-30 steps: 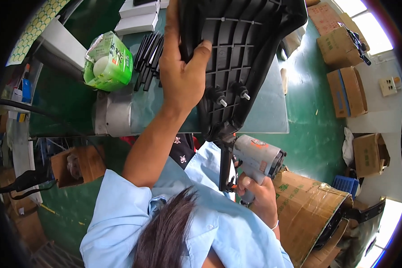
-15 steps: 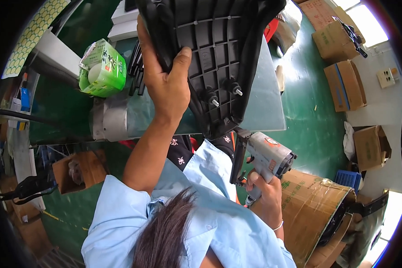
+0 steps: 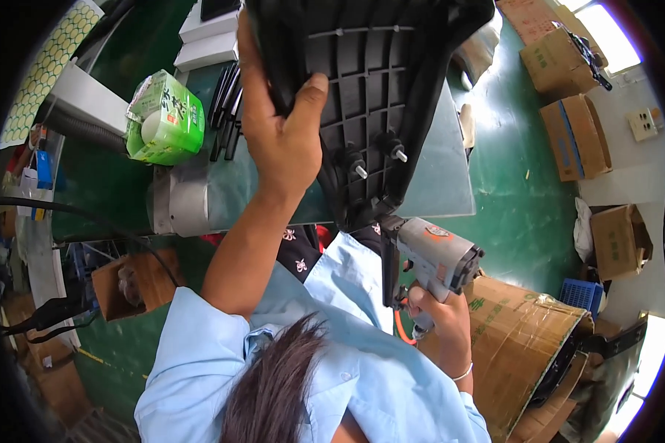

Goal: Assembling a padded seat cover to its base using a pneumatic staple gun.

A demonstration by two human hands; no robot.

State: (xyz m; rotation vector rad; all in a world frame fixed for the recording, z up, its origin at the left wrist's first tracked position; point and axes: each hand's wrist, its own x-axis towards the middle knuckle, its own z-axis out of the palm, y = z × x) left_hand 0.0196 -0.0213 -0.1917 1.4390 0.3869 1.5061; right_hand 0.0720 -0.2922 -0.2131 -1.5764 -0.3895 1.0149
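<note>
**Black ribbed tapering plastic shell (image 3: 366,88): steady the narrow end against the tool**

The shell is raised over the near edge of the blue-green flat tabletop (image 3: 447,188), ribbed face up, its narrow end pointing toward the wearer. The left hand (image 3: 284,144) grasps its left rim, thumb over the ribs. The right hand (image 3: 443,310) is clasped around the handle of a grey metal pistol-shaped power tool (image 3: 432,251); whether a finger presses the trigger cannot be told. The tool's nose is at the shell's narrow end, touching or just beside it; the view does not settle which.

For good work here, I would keep the left wrist firm so the end cannot twist, set the nose square to the rim, and press only once it sits flush. The left fingers are well clear of the nose, a spacing worth keeping.

Two silver threaded studs on black round bases (image 3: 360,171) jut up near that end and could get in the tool's way if it tilts inward. Below, the orange flexible hose (image 3: 402,330) runs close to the light-blue cloth shirt (image 3: 391,391) and might snag. A big brown cardboard carton (image 3: 513,332) beside the right forearm probably limits an outward swing. Slim black strips (image 3: 225,111) and a bright green paper carton (image 3: 177,122) lie left of the shell, out of the tool's reach.
</note>
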